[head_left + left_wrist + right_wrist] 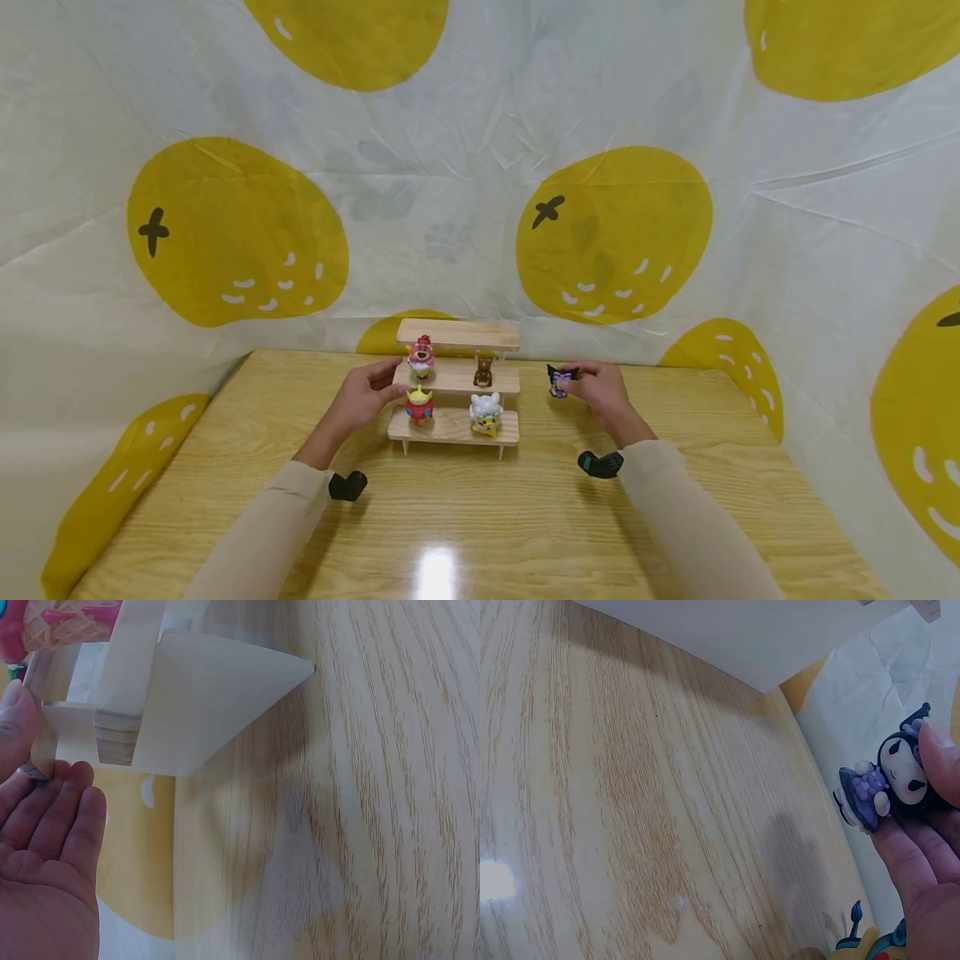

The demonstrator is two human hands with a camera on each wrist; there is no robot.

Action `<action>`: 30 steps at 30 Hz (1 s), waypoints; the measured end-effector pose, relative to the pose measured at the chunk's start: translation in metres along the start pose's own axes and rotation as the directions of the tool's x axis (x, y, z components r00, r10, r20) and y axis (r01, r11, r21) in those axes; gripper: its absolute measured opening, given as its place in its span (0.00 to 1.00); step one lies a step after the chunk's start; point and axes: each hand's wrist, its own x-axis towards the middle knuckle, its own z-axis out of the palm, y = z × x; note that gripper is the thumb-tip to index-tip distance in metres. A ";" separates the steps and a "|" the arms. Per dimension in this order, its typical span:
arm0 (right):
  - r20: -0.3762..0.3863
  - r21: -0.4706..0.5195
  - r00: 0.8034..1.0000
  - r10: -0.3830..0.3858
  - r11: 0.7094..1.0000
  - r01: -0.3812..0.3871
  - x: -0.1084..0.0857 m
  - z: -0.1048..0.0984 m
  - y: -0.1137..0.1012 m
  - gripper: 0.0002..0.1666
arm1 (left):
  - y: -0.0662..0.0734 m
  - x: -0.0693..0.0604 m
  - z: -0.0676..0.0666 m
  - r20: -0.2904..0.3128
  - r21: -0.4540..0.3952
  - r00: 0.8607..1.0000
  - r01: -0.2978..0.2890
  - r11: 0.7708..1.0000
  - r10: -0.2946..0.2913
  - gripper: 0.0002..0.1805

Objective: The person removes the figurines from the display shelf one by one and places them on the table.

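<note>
My left hand (363,402) grips the left end of a three-tier wooden display stand (450,377), thumb and fingers at a plank's end in the left wrist view. My right hand (602,392) pinches a black-and-purple figurine (900,776) with a pale face, held off the table right of the stand. On the middle tier are a pink bear figurine (422,358) at left and a brown bear figurine (483,372) at right. The bottom tier bears a green-headed alien figurine in red (419,406) and a white fluffy figurine (486,413).
The stand is on a wood-grain table (450,517), near a white cloth backdrop (435,225) with yellow fruit prints. Part of a yellow figurine (877,945) shows at the bottom edge of the right wrist view. Dark devices (600,464) are worn at both wrists.
</note>
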 end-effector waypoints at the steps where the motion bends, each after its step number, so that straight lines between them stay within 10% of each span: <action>1: -0.002 0.004 1.000 0.001 1.000 -0.001 0.000 0.000 0.000 0.21 | 0.000 0.000 0.000 0.000 0.001 1.000 0.000 1.000 0.000 0.35; 30: -0.034 -0.011 0.999 0.014 1.000 -0.015 0.002 0.005 0.011 0.20 | 0.002 -0.001 -0.001 -0.012 0.024 1.000 -0.007 1.000 0.008 0.34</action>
